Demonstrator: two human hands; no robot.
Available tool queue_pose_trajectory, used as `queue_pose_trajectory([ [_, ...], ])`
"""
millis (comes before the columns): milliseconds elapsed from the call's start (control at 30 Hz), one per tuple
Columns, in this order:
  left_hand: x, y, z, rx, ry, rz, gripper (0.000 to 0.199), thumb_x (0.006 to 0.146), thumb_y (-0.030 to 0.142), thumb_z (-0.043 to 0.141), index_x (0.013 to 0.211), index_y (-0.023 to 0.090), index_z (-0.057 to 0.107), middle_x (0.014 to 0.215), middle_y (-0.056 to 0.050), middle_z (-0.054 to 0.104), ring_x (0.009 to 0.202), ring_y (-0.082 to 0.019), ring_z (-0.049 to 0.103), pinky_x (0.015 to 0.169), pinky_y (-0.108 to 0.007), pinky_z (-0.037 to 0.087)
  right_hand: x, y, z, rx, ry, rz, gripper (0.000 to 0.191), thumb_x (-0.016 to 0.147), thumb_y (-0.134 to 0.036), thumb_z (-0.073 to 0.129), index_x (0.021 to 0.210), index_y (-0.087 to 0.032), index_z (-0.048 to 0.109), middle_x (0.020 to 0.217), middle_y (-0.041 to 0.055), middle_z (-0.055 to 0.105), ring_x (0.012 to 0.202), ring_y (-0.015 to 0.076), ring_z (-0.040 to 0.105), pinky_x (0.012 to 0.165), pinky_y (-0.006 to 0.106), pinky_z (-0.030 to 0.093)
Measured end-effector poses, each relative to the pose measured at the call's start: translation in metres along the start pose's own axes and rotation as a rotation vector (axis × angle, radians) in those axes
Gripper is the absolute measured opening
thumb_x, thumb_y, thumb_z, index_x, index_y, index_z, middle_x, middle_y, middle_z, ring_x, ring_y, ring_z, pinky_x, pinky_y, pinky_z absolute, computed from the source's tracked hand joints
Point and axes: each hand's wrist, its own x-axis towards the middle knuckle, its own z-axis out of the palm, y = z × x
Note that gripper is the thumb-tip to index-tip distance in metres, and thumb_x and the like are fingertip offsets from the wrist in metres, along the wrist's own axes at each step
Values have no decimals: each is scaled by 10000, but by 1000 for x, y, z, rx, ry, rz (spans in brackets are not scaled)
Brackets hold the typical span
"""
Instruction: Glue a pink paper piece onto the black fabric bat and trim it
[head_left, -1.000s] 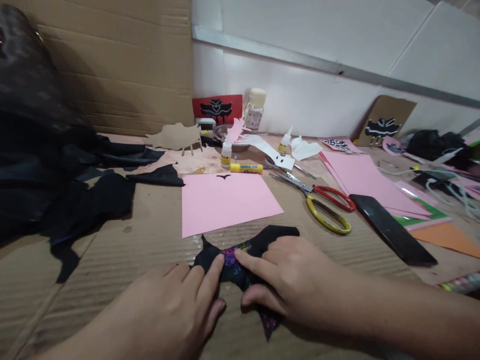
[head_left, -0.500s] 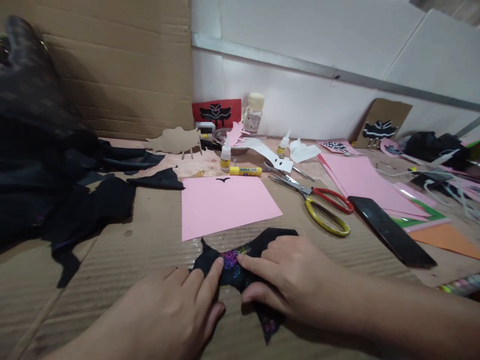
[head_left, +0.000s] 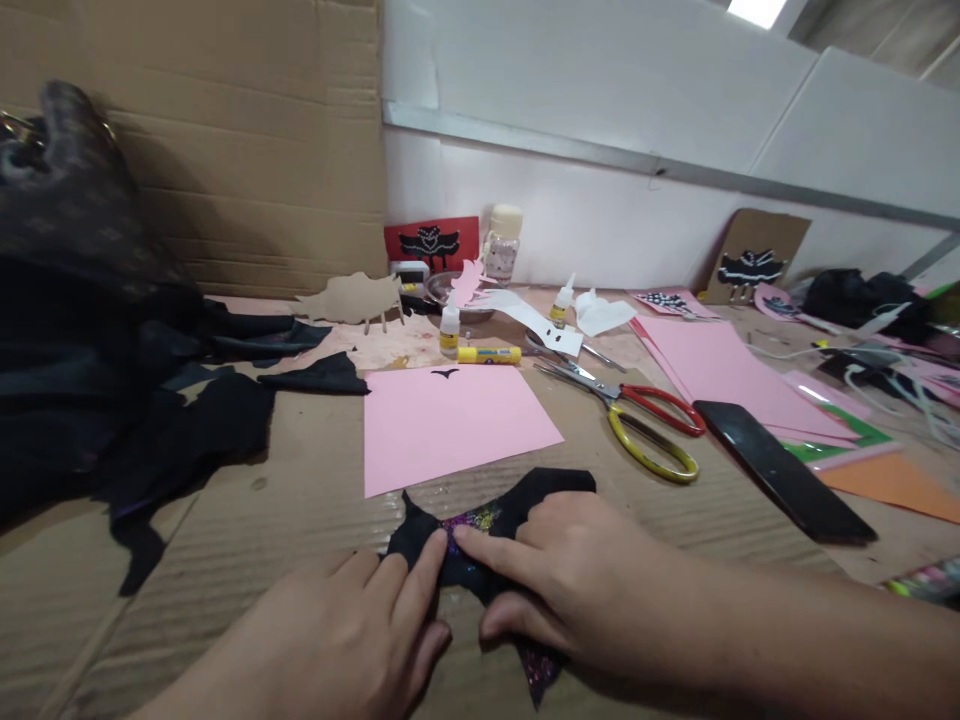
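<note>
A black cloth scrap (head_left: 517, 494) with a colourful glittery pattern lies on the corrugated cardboard in front of me. My left hand (head_left: 345, 625) rests at its left side, the index fingertip pressing on the glittery part. My right hand (head_left: 574, 575) lies over the right side, with its index finger stretched to the same spot and its thumb apart below. The two index fingertips nearly meet. Part of the cloth is hidden under my right hand. Just beyond is a pink paper sheet (head_left: 457, 430) with a small black cut-out (head_left: 445, 374) near its top edge.
Scissors (head_left: 619, 405) with red and yellow handles lie right of the sheet, beside a black phone (head_left: 780, 470). A yellow glue stick (head_left: 489, 356) and glue bottles (head_left: 449, 330) stand behind. Black cloth (head_left: 202, 430) piles up at left; pink papers (head_left: 720, 365) lie at right.
My right index fingertip has slid slightly left, closer to the left one, over the glittery patch. The camera has tilted up a little, so the scene sits lower.
</note>
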Motion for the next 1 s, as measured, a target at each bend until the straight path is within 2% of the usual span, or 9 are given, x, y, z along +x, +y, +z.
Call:
queue_pose_trajectory([
  [167,6,1,-5,34,-3,40,376,1047,228,496,1292,107,754,781,-59,791,580,-210,690,529,-329,516,-1,-1,-3,-20,36,32,467,1067,-534,624,1198,-120,794,690,58,759,586,210,672,580,347,338],
  [367,7,0,-11,44,29,43,388,1025,195,472,1221,82,787,747,-76,773,552,-234,688,498,-359,523,-2,1,1,2,59,-20,561,1028,-567,674,1379,-132,720,694,33,765,566,213,664,566,353,340],
  [567,6,1,-10,3,-42,35,416,1055,224,465,1339,98,741,791,-93,787,591,-225,684,522,-329,495,-2,0,-2,-41,97,11,468,1059,-539,639,1181,-116,797,645,42,739,554,197,659,574,350,346],
  [633,5,2,-10,13,-51,42,410,1052,235,481,1342,112,743,838,-102,809,604,-221,688,538,-324,497,-2,0,-2,-35,98,8,468,1055,-544,644,1209,-125,789,660,37,745,561,196,664,575,346,349],
  [767,5,2,-11,35,-16,52,404,1040,235,492,1309,98,760,828,-109,809,596,-225,682,547,-335,499,-2,0,2,-49,62,-33,572,1027,-581,670,1378,-132,724,676,32,759,549,207,669,555,349,340],
  [933,4,2,-9,3,5,23,410,1045,208,460,1298,92,762,802,-103,788,600,-233,675,545,-339,486,-2,1,2,-58,70,-6,527,1038,-566,659,1229,-90,780,651,48,750,540,209,678,548,360,347],
  [1000,3,2,-7,-33,12,-5,420,1056,219,448,1328,105,747,797,-91,776,605,-226,666,549,-330,479,-2,1,2,-44,64,-6,526,1041,-566,656,1261,-100,763,671,45,761,556,208,690,551,355,358],
])
